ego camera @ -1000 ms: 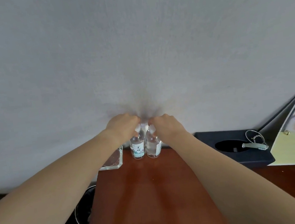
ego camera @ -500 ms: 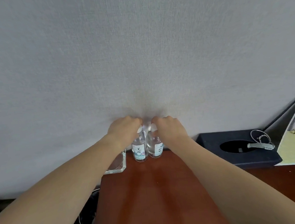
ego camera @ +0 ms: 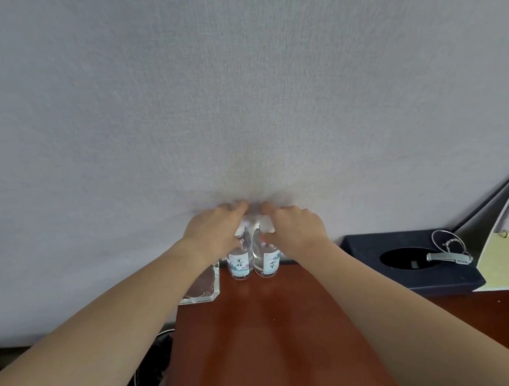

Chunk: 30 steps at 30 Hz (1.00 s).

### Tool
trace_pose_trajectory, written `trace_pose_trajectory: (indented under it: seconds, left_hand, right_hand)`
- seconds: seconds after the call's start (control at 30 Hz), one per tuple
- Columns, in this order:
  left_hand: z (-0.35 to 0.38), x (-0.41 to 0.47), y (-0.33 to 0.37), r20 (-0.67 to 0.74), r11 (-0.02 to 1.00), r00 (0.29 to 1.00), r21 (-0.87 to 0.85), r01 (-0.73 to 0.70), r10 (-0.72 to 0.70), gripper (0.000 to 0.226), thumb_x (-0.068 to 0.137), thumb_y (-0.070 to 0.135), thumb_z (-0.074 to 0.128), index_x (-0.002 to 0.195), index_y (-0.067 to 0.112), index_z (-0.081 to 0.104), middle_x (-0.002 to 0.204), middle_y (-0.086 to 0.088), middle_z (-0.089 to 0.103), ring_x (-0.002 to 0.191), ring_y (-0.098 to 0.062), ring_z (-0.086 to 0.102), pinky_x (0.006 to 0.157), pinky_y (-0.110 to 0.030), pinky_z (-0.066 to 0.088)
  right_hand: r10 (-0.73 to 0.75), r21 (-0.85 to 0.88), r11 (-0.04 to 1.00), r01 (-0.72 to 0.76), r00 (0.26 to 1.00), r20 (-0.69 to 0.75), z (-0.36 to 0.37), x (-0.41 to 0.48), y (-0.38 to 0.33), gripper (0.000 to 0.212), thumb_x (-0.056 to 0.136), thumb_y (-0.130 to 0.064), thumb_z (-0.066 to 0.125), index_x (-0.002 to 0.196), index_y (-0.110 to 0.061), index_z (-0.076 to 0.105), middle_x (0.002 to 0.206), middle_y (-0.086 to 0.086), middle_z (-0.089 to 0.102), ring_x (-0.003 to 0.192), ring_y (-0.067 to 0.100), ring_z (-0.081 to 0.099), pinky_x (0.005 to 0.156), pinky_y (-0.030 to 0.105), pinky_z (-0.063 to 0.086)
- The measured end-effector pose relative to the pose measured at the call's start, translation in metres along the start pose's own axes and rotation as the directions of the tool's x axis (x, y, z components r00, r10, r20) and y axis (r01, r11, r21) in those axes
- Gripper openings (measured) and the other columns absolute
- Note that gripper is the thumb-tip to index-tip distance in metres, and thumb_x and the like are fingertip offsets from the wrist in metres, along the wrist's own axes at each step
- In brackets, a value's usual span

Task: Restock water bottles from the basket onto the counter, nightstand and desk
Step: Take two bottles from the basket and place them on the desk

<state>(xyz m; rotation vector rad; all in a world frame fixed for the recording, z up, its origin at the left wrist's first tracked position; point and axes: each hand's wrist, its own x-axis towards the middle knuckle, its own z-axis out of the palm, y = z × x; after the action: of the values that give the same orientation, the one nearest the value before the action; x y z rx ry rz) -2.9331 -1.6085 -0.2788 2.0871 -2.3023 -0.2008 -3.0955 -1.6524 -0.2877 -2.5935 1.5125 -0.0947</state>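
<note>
Upright, touching: left bottle (ego camera: 240, 266), right bottle (ego camera: 268, 265), clear, white-capped, labelled; left hand (ego camera: 215, 233), right hand (ego camera: 299, 231) each grip nearer bottle's top.

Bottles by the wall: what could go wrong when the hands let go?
The left bottle and right bottle stand close together, so a nudge from the left hand or right hand as it lets go could topple both. The clear glass dish sits at the left edge of the desk, above a bin; a bump might knock it off.
</note>
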Motion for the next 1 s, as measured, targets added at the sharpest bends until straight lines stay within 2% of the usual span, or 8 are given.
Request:
trace_pose_trajectory:
  seconds: [0.07, 0.23, 0.3, 0.4, 0.57, 0.8, 1.0]
  left_hand:
    - [-0.002, -0.001, -0.001, -0.009, 1.0, 1.0, -0.009, 0.013, -0.013, 0.046, 0.089, 0.028, 0.067, 0.126, 0.019, 0.043, 0.116, -0.007, 0.059, 0.095, -0.031, 0.062, 0.067, -0.035, 0.045]
    - [0.002, -0.002, -0.002, -0.05, 0.999, 0.999, -0.038, -0.005, 0.003, 0.029, 0.091, 0.016, 0.063, 0.116, 0.016, 0.05, 0.11, -0.008, 0.064, 0.089, -0.03, 0.062, 0.065, -0.033, 0.041]
    - [0.002, -0.003, -0.002, -0.058, 0.999, 0.998, -0.038, -0.018, 0.015, 0.029, 0.091, 0.017, 0.063, 0.117, 0.015, 0.051, 0.11, -0.009, 0.064, 0.089, -0.031, 0.062, 0.065, -0.033, 0.038]
    - [0.002, -0.003, -0.002, -0.059, 0.998, 0.998, -0.062, -0.022, 0.018, 0.029, 0.091, 0.017, 0.064, 0.117, 0.016, 0.051, 0.111, -0.008, 0.063, 0.091, -0.03, 0.062, 0.067, -0.033, 0.042]
    - [0.002, -0.002, -0.004, -0.05, 0.996, 0.999, -0.092, -0.015, 0.01, 0.031, 0.09, 0.015, 0.064, 0.118, 0.017, 0.051, 0.111, -0.007, 0.063, 0.092, -0.029, 0.061, 0.072, -0.035, 0.048]
    - [0.004, 0.002, -0.006, -0.072, 0.996, 0.997, -0.088, -0.016, 0.01, 0.033, 0.089, 0.016, 0.066, 0.119, 0.017, 0.051, 0.115, -0.006, 0.064, 0.095, -0.03, 0.062, 0.075, -0.038, 0.051]
    - [0.005, 0.0, -0.006, -0.075, 0.997, 0.997, -0.078, -0.02, 0.014, 0.031, 0.09, 0.016, 0.065, 0.117, 0.016, 0.05, 0.111, -0.006, 0.063, 0.09, -0.029, 0.062, 0.07, -0.037, 0.05]
  right_hand:
    - [-0.013, 0.007, 1.0, 0.013, 1.0, -0.009, 0.0, -0.003, 0.002, 0.046, 0.089, -0.046, 0.06, 0.128, -0.028, 0.044, 0.111, 0.003, 0.062, 0.093, 0.036, 0.064, 0.069, 0.037, 0.043]
    - [-0.013, 0.016, 1.0, 0.013, 1.0, 0.013, 0.002, -0.003, 0.007, 0.036, 0.091, -0.025, 0.059, 0.126, -0.024, 0.049, 0.105, 0.011, 0.066, 0.093, 0.036, 0.063, 0.068, 0.036, 0.043]
    - [-0.007, -0.008, 1.0, 0.007, 1.0, 0.008, 0.004, -0.001, 0.005, 0.036, 0.092, -0.024, 0.06, 0.125, -0.017, 0.05, 0.103, 0.015, 0.066, 0.093, 0.038, 0.063, 0.066, 0.035, 0.04]
    - [0.013, 0.001, 1.0, -0.013, 1.0, -0.005, 0.005, 0.001, 0.004, 0.037, 0.092, -0.028, 0.062, 0.123, -0.011, 0.051, 0.102, 0.018, 0.066, 0.095, 0.039, 0.063, 0.066, 0.034, 0.038]
    - [-0.017, 0.034, 0.999, 0.018, 1.0, -0.015, 0.007, 0.003, 0.003, 0.035, 0.093, -0.029, 0.056, 0.123, -0.012, 0.051, 0.1, 0.017, 0.066, 0.092, 0.039, 0.063, 0.065, 0.034, 0.036]
    - [-0.06, -0.017, 0.998, 0.059, 0.997, -0.047, 0.012, 0.002, 0.008, 0.032, 0.094, -0.021, 0.053, 0.125, -0.013, 0.048, 0.098, 0.012, 0.068, 0.089, 0.036, 0.064, 0.066, 0.034, 0.036]
    - [-0.035, -0.025, 0.999, 0.034, 0.998, -0.045, 0.014, 0.004, 0.006, 0.029, 0.095, -0.014, 0.052, 0.124, -0.014, 0.047, 0.099, 0.011, 0.067, 0.09, 0.035, 0.064, 0.067, 0.035, 0.039]
